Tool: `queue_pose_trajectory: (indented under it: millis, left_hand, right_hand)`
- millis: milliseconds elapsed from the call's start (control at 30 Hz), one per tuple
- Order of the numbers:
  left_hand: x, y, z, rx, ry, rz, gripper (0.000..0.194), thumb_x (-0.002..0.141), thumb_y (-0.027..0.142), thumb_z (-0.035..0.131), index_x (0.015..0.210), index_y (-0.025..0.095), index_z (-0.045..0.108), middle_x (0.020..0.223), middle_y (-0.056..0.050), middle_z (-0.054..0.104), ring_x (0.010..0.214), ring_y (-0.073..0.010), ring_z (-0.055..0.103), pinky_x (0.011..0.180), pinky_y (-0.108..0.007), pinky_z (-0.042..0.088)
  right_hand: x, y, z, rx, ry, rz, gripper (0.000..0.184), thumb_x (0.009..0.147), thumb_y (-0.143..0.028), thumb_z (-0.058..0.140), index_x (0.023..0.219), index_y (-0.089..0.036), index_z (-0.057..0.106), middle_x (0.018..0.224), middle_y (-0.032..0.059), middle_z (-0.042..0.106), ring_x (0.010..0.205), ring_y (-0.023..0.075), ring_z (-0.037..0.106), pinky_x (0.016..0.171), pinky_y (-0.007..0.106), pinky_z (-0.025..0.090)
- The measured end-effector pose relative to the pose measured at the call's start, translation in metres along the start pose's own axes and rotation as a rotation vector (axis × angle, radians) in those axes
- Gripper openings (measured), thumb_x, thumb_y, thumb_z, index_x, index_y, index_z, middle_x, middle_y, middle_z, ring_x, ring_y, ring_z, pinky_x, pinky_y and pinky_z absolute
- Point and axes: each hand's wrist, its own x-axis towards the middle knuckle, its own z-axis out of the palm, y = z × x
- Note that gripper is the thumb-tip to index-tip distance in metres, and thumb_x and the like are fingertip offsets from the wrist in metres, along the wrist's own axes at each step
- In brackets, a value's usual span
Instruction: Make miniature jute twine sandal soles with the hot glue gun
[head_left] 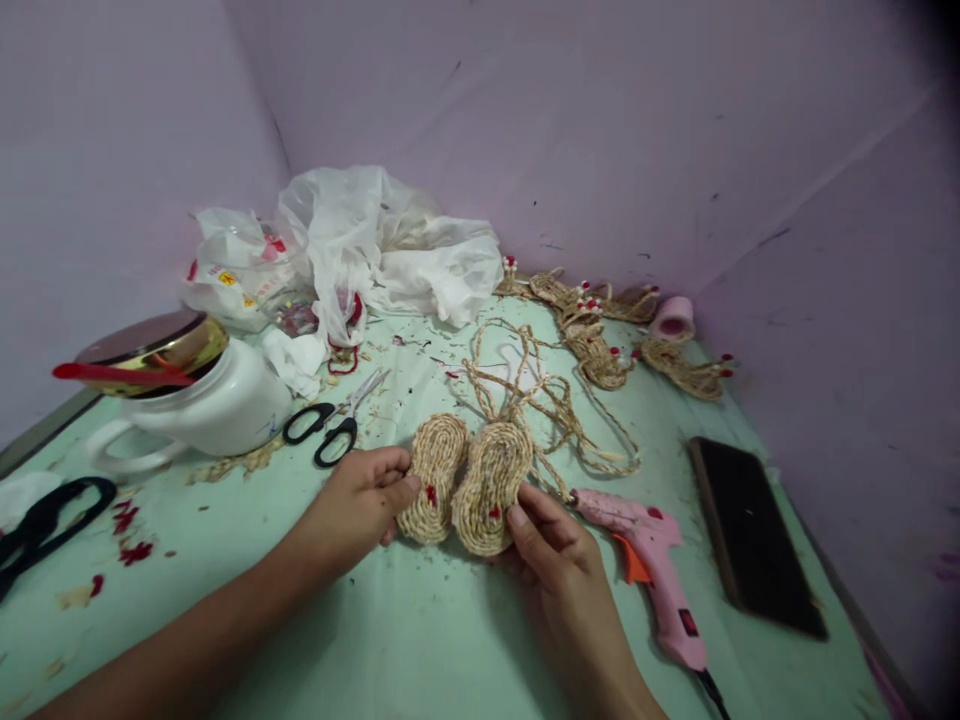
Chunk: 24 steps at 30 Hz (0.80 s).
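Observation:
Two small soles of coiled straw braid are held side by side above the green tabletop (pixel 360 620). My left hand (pixel 364 500) pinches the left straw sole (pixel 436 470) by its outer edge, thumb on top. Between the thumb and fingers of my right hand (pixel 559 550) is the right straw sole (pixel 495 475), gripped at its lower right edge. Each sole has a small red mark on its face. A long straw braid (pixel 574 420) lies in loose loops behind the right sole. Just right of my right hand rests a pink glue gun (pixel 660 570).
Small black-handled scissors (pixel 334 425) lie left of the soles; larger black scissors (pixel 45 520) sit at the left edge. A white mug (pixel 225 400), plastic bags (pixel 390 240), finished straw pieces (pixel 589 340), a pink tape roll (pixel 673 318) and a phone (pixel 754 535) surround the work area.

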Motion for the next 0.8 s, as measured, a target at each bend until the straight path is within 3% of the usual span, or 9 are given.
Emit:
queue_pose_trajectory:
  millis: [233,400,600,800]
  left_hand:
    - [-0.002,-0.005,0.008,-0.03,-0.069,0.047,0.02,0.069,0.036,0.048,0.062,0.017,0.047,0.041,0.008,0.04,0.031,-0.0044,0.036,0.033,-0.016,0.026]
    - [-0.002,-0.008,0.013,-0.026,-0.073,0.022,0.02,0.072,0.034,0.044,0.059,0.019,0.045,0.037,0.008,0.04,0.03,-0.0065,0.039,0.032,-0.017,0.027]
    - [-0.005,-0.007,0.014,0.032,-0.083,0.018,0.021,0.075,0.031,0.042,0.059,0.018,0.045,0.037,0.008,0.039,0.03,-0.0066,0.037,0.032,-0.017,0.025]
    - [-0.004,-0.008,0.014,0.025,-0.056,0.054,0.023,0.075,0.033,0.043,0.057,0.018,0.044,0.038,0.007,0.039,0.032,-0.0069,0.038,0.033,-0.017,0.027]
  right_hand:
    - [-0.003,0.001,0.003,-0.058,-0.056,0.056,0.03,0.074,-0.032,0.065,0.103,-0.023,0.065,0.098,0.0065,0.068,0.081,0.0195,0.063,0.067,0.031,0.052]
    - [-0.007,0.003,0.006,-0.086,0.008,0.079,0.034,0.071,-0.031,0.069,0.104,-0.024,0.065,0.093,0.0047,0.067,0.075,0.0177,0.062,0.056,0.026,0.052]
    - [-0.009,0.005,0.005,-0.162,-0.001,0.071,0.027,0.068,-0.031,0.071,0.092,-0.02,0.068,0.084,0.0051,0.067,0.071,0.019,0.061,0.051,0.027,0.053]
    - [-0.005,-0.004,-0.001,-0.075,0.103,0.081,0.02,0.06,-0.031,0.076,0.073,-0.017,0.067,0.066,0.0007,0.061,0.057,0.0126,0.056,0.045,0.021,0.049]
